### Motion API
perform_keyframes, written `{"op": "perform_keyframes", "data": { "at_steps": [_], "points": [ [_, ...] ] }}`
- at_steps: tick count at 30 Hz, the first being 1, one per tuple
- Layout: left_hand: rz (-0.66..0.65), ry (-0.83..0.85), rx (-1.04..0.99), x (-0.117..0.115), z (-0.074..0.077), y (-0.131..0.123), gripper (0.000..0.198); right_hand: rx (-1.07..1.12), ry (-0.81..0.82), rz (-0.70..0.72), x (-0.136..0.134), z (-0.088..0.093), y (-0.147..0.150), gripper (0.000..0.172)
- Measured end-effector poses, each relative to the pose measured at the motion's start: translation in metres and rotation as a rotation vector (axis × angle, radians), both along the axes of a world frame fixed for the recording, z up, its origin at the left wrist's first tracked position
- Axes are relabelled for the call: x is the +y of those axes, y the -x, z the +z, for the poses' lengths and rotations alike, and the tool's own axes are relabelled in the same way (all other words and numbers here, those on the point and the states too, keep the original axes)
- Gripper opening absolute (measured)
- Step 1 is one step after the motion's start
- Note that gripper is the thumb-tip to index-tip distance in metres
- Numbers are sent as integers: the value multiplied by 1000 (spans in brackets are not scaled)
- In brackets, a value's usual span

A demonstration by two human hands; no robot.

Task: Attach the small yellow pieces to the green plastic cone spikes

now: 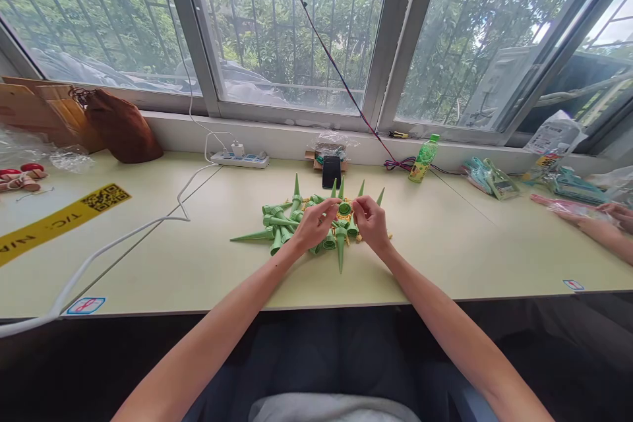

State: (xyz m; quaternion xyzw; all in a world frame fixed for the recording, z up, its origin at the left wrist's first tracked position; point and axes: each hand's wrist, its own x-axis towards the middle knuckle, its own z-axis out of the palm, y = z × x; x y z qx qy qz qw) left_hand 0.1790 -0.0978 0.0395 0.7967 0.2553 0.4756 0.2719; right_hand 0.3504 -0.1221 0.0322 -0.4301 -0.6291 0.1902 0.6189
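Note:
Over a pile of green plastic pieces, my left hand [315,223] and my right hand [370,221] face each other with fingertips pinched. Between them shows a green piece with a round open end [345,209]; whether either hand grips it, I cannot tell, and anything in the pinches is too small to make out. Several pointed green spikes surround the hands, one pointing towards me [341,254] and one lying to the left [252,236]. More funnel-like green pieces [279,219] are heaped beside my left hand. Small yellow parts lie among them, partly hidden by my hands.
Behind the pile lie a dark phone [331,172] and a white power strip [240,159] with its cable [180,208] running left. A green bottle [424,159] stands near the window. Another person's hands [601,221] are at the right with packaged items.

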Motion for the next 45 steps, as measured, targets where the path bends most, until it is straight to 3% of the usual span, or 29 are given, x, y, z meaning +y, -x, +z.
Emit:
{"op": "perform_keyframes", "data": {
  "at_steps": [32, 45],
  "points": [
    [4, -61, 96, -2, 4, 0, 35, -30, 22, 1, 1, -2, -2, 27],
    [10, -80, 128, 2, -1, 1, 46, -23, 25, -10, 3, -5, -4, 27]
  ]
}}
